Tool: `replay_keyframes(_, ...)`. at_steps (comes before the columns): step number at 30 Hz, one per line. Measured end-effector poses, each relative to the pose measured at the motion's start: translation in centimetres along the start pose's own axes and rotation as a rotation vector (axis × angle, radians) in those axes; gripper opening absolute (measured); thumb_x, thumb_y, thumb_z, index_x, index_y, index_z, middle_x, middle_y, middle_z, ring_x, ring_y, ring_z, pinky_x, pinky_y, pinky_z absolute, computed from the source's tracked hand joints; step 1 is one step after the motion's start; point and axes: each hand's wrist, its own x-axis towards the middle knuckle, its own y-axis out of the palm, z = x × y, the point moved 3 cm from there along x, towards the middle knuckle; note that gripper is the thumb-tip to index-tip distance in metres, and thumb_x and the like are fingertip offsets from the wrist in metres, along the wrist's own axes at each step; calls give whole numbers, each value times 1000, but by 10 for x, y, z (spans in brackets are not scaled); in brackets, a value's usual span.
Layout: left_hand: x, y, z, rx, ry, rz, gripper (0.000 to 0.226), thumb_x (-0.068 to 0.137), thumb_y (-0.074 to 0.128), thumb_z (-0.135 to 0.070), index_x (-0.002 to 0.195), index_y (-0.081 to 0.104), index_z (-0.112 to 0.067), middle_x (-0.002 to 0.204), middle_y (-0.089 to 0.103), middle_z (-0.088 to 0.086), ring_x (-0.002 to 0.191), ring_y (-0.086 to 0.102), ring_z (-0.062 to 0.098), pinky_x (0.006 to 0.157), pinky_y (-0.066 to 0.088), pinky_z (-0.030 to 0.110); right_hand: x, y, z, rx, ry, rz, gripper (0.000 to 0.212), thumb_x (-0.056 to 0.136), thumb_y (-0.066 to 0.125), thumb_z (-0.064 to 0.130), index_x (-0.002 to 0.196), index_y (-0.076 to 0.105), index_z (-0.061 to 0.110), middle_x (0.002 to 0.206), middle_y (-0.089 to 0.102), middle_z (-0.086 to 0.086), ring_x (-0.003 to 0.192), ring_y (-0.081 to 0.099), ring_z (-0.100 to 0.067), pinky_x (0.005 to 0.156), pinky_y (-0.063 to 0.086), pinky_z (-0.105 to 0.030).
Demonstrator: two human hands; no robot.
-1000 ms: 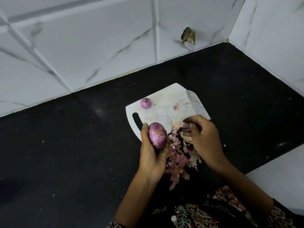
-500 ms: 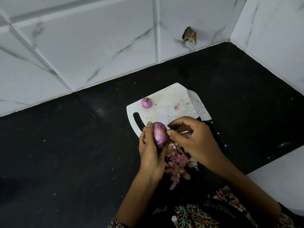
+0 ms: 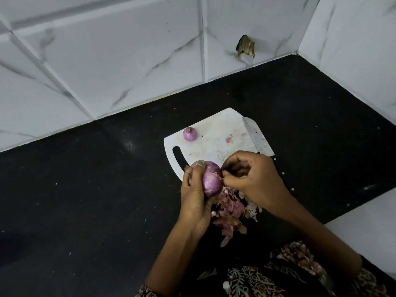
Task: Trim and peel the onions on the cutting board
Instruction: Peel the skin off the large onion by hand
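Note:
My left hand grips a purple onion above the near edge of the white cutting board, thumb across its top. My right hand meets the onion's right side, and its fingertips pinch a bit of skin there. A smaller onion sits on the board's far left corner. A knife lies along the board's right edge, its handle hidden under my right hand. A heap of pink peels lies below my hands.
The board sits on a black counter in a corner of white marble-look tiled walls. A chipped hole marks the back wall. A white surface lies at the lower right. A patterned garment fills the bottom edge.
My right hand has come from the peel heap to the onion's right side and now pinches skin there. My left hand turned the onion slightly and kept its hold.

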Motion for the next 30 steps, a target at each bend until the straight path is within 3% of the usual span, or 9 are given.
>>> replay_keyframes(6,-2,2,-4,-53,58,-16,41,85,65,-28,120,55,-11,104,63,7,76,65,14,59,56,25,-5,4,-2,179,65,-8,16,76,77,16,89,71,8,80,73,1,76,71,-9,69,56,-20)
replay_keyframes(10,-6,5,-5,-43,136,7,55,58,74,-36,108,57,-18,101,66,7,80,67,17,70,58,32,-8,15,-4,113,59,-90,13,79,74,16,88,65,15,87,68,5,80,67,-2,67,54,-16)
replay_keyframes(13,-7,4,-6,-27,123,18,60,54,77,-32,108,57,-19,103,67,7,83,68,19,73,57,34,-6,20,-12,76,80,-112,6,86,67,16,89,62,15,92,60,5,85,62,-1,72,51,-15)
replay_keyframes(19,-5,3,-2,-75,48,21,55,58,76,-30,109,58,-19,99,66,5,82,66,17,67,57,31,-8,28,-16,0,52,-150,5,94,55,17,95,57,13,95,59,0,91,59,-12,80,48,-20)
replay_keyframes(23,-8,6,3,-170,-77,51,64,65,74,-35,122,55,-10,111,65,14,88,62,22,74,55,33,-8,24,-14,111,100,-233,3,95,52,19,96,55,20,89,65,8,83,62,1,69,45,-8)
replay_keyframes(25,-9,6,2,-256,-123,89,58,68,71,-35,117,55,-8,99,67,15,76,65,19,66,57,28,-9,25,-15,179,125,-270,5,95,51,16,98,55,17,88,64,8,80,62,5,68,46,-7)
replay_keyframes(30,-12,8,1,-428,-269,178,53,64,76,-38,106,58,-13,86,69,8,65,64,16,55,55,23,-5,25,-30,515,366,-399,6,95,53,10,91,57,12,84,67,-10,72,68,-16,63,56,-24)
